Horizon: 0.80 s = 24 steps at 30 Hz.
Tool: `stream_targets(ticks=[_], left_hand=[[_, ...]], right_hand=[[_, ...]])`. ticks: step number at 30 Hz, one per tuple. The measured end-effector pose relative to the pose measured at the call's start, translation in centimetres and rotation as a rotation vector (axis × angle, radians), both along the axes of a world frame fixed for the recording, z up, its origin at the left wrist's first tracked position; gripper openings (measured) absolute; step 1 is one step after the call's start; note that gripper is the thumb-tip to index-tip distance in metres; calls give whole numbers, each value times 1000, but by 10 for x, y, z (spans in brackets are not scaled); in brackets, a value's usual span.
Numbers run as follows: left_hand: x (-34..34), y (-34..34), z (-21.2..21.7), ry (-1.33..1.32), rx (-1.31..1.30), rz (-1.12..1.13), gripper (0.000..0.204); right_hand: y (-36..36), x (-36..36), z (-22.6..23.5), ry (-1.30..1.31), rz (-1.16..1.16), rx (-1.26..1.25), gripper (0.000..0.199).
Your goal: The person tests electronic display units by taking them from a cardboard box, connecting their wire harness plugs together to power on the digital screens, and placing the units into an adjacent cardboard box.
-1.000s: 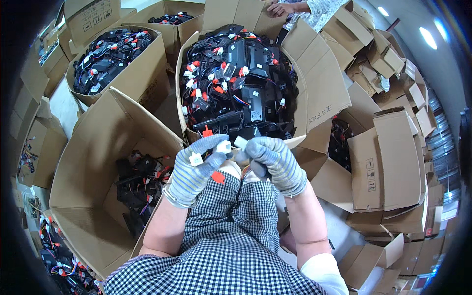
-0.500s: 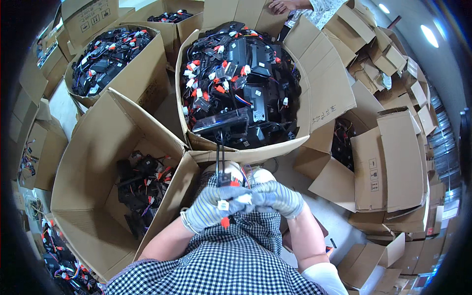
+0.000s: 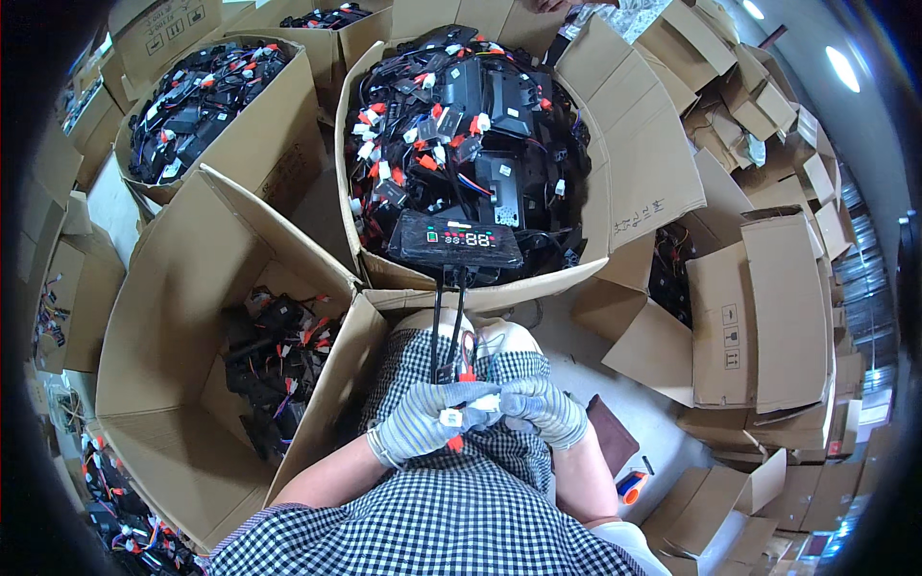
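Observation:
My left hand (image 3: 427, 420), in a grey striped glove, is closed on a white plug connector (image 3: 450, 418) on the cables' near end. My gloved right hand (image 3: 547, 411) meets it in front of my lap, its fingers pinching another white connector (image 3: 487, 403). Red connector pieces (image 3: 455, 444) poke out below the left hand. From there two black cables (image 3: 437, 331) run up to a flat black display panel (image 3: 456, 245) lying on the near rim of the big box. Its screen is lit with white digits and small coloured lights. The joint between the connectors is partly hidden by my fingers.
The big cardboard box (image 3: 648, 192) ahead holds black display units and wired connectors (image 3: 437, 134). At the left, an open box (image 3: 158, 360) has a smaller heap inside. More cartons (image 3: 759, 317) stand right. Orange-and-blue tape (image 3: 631, 487) lies on the floor. A person's hand shows at the top.
The display panel has turned face-up toward me and its screen now shows lit. Both hands have shifted slightly, still together at the connectors.

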<state>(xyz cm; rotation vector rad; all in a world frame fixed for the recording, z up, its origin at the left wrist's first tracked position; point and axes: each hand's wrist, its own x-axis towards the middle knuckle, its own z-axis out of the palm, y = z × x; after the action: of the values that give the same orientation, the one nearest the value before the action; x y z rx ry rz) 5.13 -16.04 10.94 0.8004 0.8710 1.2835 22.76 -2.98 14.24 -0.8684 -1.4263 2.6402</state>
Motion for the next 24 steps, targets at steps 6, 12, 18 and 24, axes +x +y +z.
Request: stream_targets(ticks=[6,12,18,24], left_hand=[[-14,-2,19,710,35,499,32],[-85,34,118,336,306,921,41],[-173,12,173,236,1054,1256,44],[-197,-68,197,868,1039,1761,53]], right_hand=[[-14,34,-19,-49,-318,32,35],[-11,49,-56,-147,-377,456,34],[-39,20,-88,-362,-202,1135,33],[-46,12,-102,-460,-59,1315,37]])
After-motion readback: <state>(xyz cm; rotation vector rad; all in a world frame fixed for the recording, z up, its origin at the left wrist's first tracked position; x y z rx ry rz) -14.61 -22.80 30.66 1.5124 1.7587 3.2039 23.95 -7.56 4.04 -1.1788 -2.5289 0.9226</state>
